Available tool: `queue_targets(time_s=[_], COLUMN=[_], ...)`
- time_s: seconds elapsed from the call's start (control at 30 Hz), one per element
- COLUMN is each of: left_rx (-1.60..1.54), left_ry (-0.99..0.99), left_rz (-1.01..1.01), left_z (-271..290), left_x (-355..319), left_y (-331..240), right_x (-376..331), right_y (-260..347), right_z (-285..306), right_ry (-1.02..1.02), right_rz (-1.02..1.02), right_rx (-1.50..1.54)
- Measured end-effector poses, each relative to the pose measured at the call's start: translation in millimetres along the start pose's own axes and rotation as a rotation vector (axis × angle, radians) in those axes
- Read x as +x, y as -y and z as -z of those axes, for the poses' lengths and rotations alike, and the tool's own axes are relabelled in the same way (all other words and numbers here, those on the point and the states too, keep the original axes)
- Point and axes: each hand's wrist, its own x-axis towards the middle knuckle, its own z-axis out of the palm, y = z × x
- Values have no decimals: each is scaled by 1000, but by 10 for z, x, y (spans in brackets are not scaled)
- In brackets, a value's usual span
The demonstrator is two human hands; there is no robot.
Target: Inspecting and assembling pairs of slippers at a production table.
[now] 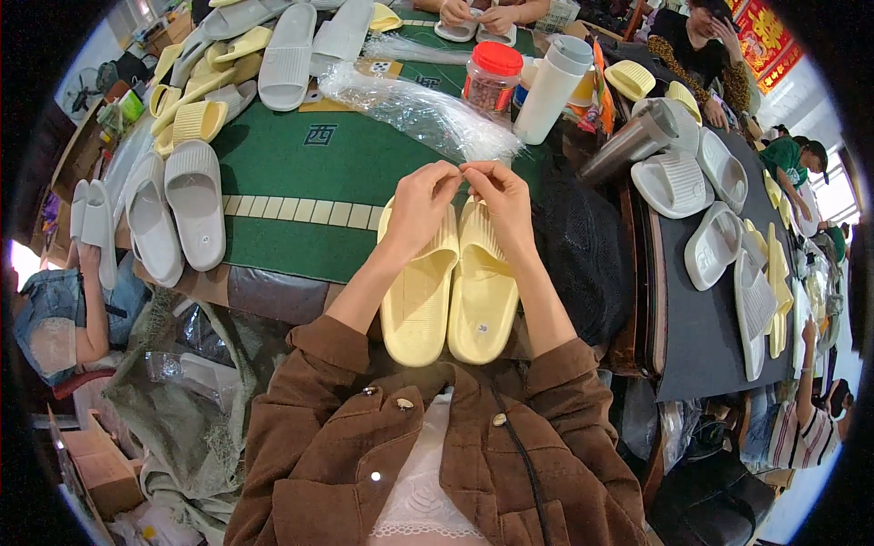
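A pair of yellow slide slippers, the left slipper (419,309) and the right slipper (480,314), lies side by side in front of me with heels toward my body. The right one has a small round sticker on its heel. Over their toe straps, my left hand (421,205) and my right hand (505,202) meet with fingertips pinched close together. Whatever they pinch, if anything, is too small to make out. Just beyond my fingers lies a bundle of clear plastic strips or bags (428,105) on the green table mat (282,155).
Grey slippers (194,205) and yellow slippers (196,123) crowd the left side. A red-lidded jar (492,77) and a white bottle (553,89) stand ahead. At right, a metal tumbler (630,141) leans near a dark table (701,337) with more slippers. Another person's hands (482,14) work opposite; other people sit around.
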Motion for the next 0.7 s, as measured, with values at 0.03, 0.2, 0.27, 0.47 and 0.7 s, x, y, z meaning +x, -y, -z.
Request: queue_targets(time_s=[0.03, 0.2, 0.27, 0.47, 0.7], left_rx=[19, 88, 95, 70, 164], left_ry=[-2, -1, -2, 6, -39], left_rz=[-11, -27, 2, 24, -40], left_z=[5, 9, -7, 12, -16], left_x=[-3, -11, -15, -14, -18], left_y=[4, 29, -1, 52, 50], right_x=[-2, -33, -47, -9, -35], right_y=[-1, 21, 24, 16, 3], right_z=[-5, -44, -46, 11, -58], right_ry=[4, -11, -46, -100, -22], right_rz=[-4, 22, 37, 34, 28], right_rx=[-25, -110, -115, 56, -123])
